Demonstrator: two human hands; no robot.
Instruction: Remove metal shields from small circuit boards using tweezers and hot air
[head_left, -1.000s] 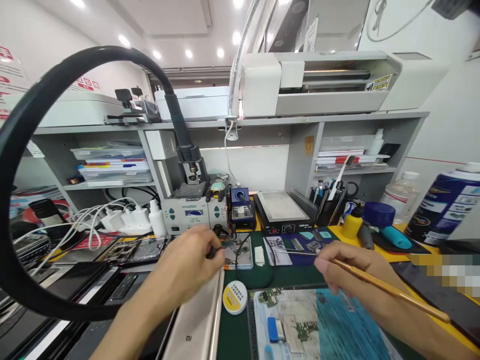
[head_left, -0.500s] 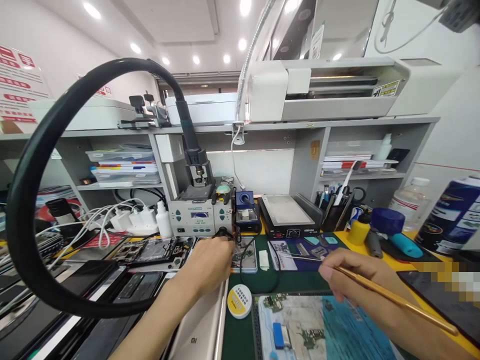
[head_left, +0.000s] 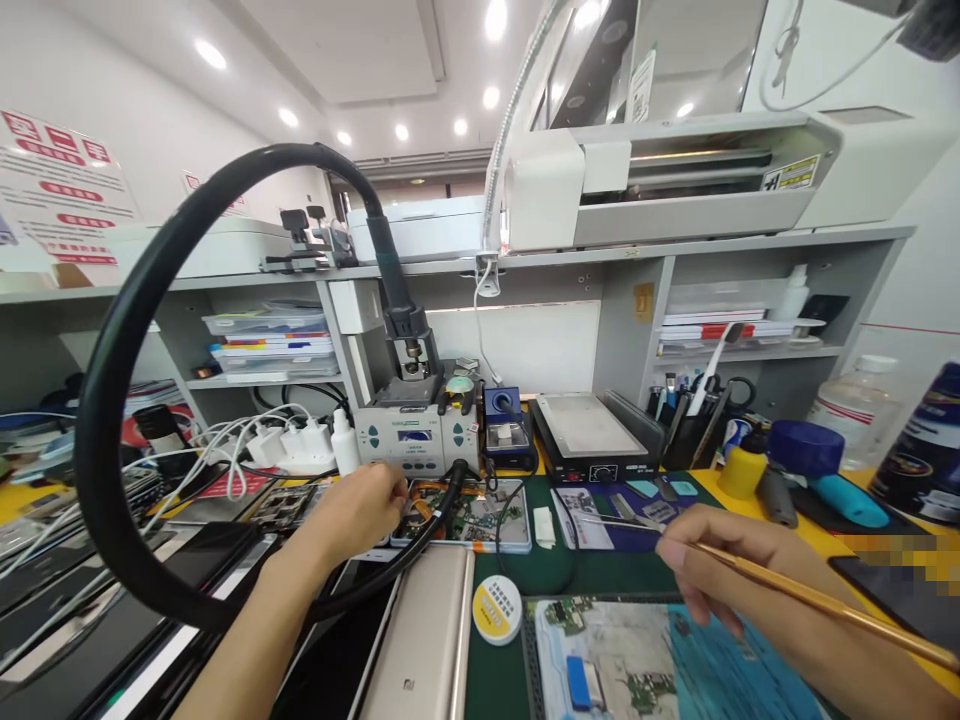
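My left hand (head_left: 358,515) is closed in a loose fist at the lower left front of the grey hot air station (head_left: 416,435). Its fingertips face away, so anything in them is hidden. Beside it lies an opened device with bare circuit boards (head_left: 480,518), crossed by the black hose (head_left: 439,520). My right hand (head_left: 727,565) grips a slim gold-handled tool (head_left: 825,603) over the mat. A thin silver tip (head_left: 622,522) sticks out leftward from its fingers; I cannot tell whether it belongs to that tool. Below is a blue-and-white work pad (head_left: 720,660) with small circuit boards (head_left: 651,690).
A gold Xiaomi device (head_left: 424,640) and a round yellow-white tin (head_left: 497,610) lie in front. The hose loops high on the left. At the back are a heating plate (head_left: 596,425) and a pen holder (head_left: 686,430). Bottles (head_left: 855,410) stand at right.
My left hand has moved left, off the opened device and the hose end, uncovering both. My right hand keeps its grip. The whole view has shifted slightly.
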